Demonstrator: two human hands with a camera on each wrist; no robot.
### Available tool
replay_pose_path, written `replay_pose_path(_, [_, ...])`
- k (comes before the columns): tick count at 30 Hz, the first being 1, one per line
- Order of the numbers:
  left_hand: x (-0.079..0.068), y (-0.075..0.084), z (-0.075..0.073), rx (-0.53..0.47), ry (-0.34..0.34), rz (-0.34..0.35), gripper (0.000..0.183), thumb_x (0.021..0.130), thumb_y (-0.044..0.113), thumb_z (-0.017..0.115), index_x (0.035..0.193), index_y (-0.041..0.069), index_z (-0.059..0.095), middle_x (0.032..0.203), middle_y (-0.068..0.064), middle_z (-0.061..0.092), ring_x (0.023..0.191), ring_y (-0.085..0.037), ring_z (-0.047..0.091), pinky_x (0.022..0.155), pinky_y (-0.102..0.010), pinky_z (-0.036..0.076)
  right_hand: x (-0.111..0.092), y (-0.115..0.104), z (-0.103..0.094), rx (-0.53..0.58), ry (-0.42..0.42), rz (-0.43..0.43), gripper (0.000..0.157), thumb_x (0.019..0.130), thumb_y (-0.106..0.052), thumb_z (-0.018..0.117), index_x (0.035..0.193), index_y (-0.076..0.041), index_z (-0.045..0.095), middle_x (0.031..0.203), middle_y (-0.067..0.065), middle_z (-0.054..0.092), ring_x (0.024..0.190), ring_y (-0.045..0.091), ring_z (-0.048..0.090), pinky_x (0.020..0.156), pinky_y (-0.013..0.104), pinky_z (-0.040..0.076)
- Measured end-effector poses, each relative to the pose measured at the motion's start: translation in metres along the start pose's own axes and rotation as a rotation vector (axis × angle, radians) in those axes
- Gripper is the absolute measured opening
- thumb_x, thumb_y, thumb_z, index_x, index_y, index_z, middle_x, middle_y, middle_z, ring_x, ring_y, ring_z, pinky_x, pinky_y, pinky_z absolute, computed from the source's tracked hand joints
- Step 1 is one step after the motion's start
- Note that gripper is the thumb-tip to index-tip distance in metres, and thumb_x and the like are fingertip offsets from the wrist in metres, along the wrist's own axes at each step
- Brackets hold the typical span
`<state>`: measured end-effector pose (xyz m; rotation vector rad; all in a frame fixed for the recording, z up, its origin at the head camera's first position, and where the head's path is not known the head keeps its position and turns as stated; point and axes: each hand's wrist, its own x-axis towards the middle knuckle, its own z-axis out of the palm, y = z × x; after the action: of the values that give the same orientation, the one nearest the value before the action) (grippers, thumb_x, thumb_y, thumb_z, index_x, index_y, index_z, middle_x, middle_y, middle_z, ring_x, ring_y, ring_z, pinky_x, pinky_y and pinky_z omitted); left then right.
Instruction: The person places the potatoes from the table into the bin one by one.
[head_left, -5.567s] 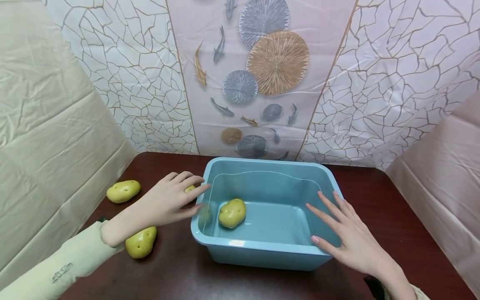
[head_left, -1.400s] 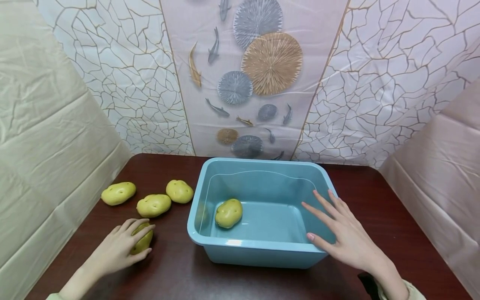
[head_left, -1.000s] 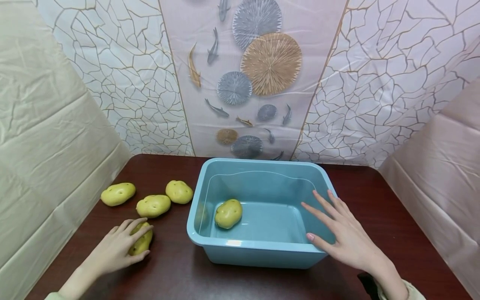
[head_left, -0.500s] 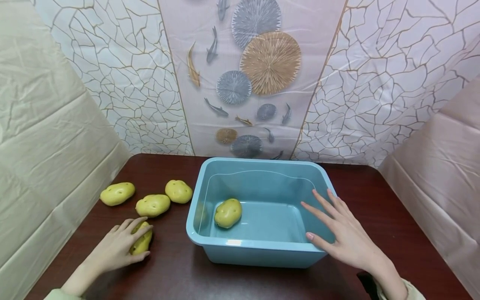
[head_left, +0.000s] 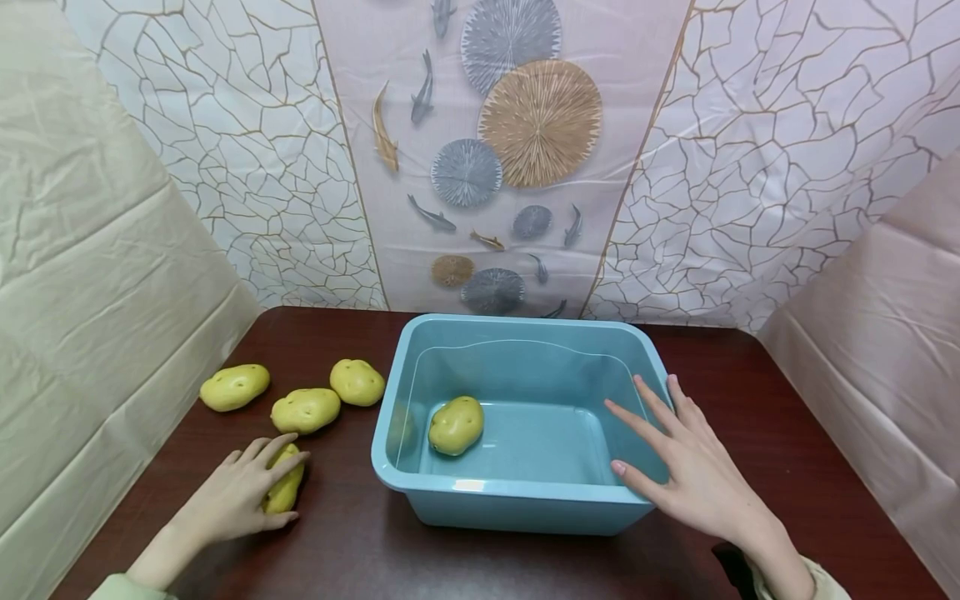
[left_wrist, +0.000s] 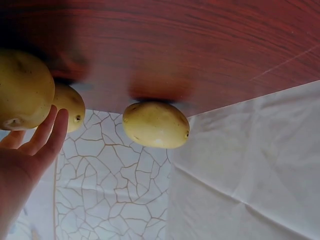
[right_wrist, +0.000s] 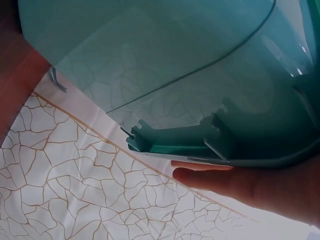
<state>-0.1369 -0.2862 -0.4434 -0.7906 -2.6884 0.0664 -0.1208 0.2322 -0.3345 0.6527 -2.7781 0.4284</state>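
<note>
grasping left hand (head_left: 236,500): fingers bent over the nearest potato (head_left: 281,492), thumb on its near side.
nearest potato: on the wood-grain table (head_left: 345,550), left of the blue plastic tub (head_left: 517,493).
grip: thumb squarely opposite the fingers should work best; a one-sided push could roll this rounded shape.
middle potato (head_left: 305,411): just beyond the fingertips; lifting straight up would likely avoid nudging it.
right hand (head_left: 697,475): fingers spread, released, by the tub's right rim; i cannot tell whether they press.
tub potato (head_left: 456,426): lies inside, toward the left.
</note>
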Motion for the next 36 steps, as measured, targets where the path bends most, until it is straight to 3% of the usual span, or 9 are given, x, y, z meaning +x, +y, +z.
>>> replay_pose_path(8, [-0.002,0.001,-0.005,-0.022,-0.078,-0.01,0.079,0.053,0.049,0.075,0.121,0.018,0.054,0.126,-0.014,0.048,0.106,-0.029,0.048,0.07,-0.046,0.044,0.0,-0.001,-0.001,-0.01,-0.029,0.033,0.058,0.081,-0.049,0.055,0.133,-0.028,0.041,0.148,0.013,0.019,0.138,0.036,-0.005,0.104,0.062,0.005])
replay_pose_path(27, [0.0,-0.002,-0.003,-0.019,-0.03,0.007,0.077,0.05,0.046,0.078,0.117,0.016,0.057,0.12,-0.016,0.051,0.097,-0.03,0.051,0.067,-0.044,0.044,-0.001,0.0,0.0,-0.011,-0.025,0.035,0.056,0.082,-0.047,0.054,0.133,-0.027,0.042,0.147,0.014,0.021,0.138,0.036,-0.004,0.107,0.057,0.0])
replay_pose_path(31, [0.0,-0.002,-0.003,-0.025,-0.03,-0.001,0.076,0.051,0.046,0.077,0.118,0.016,0.057,0.12,-0.016,0.05,0.097,-0.03,0.051,0.067,-0.043,0.044,-0.003,-0.002,0.0,0.015,0.003,0.059,0.053,0.084,-0.043,0.053,0.133,-0.025,0.043,0.146,0.014,0.024,0.138,0.035,0.001,0.104,0.06,0.011])
replay_pose_path(34, [-0.001,-0.001,-0.003,-0.032,-0.034,-0.008,0.076,0.051,0.046,0.077,0.118,0.016,0.057,0.121,-0.016,0.05,0.098,-0.03,0.051,0.067,-0.044,0.044,-0.007,-0.004,0.001,0.025,0.047,0.059,0.049,0.085,-0.038,0.054,0.131,-0.023,0.045,0.145,0.011,0.027,0.138,0.033,0.01,0.103,0.057,0.02])
replay_pose_path(36, [-0.002,-0.001,-0.003,-0.033,-0.034,-0.012,0.076,0.051,0.046,0.077,0.118,0.016,0.057,0.121,-0.016,0.05,0.098,-0.03,0.051,0.068,-0.044,0.044,-0.011,-0.005,0.003,0.005,0.091,0.028,0.048,0.085,-0.034,0.056,0.13,-0.022,0.047,0.144,0.009,0.03,0.137,0.031,0.016,0.107,0.049,0.02])
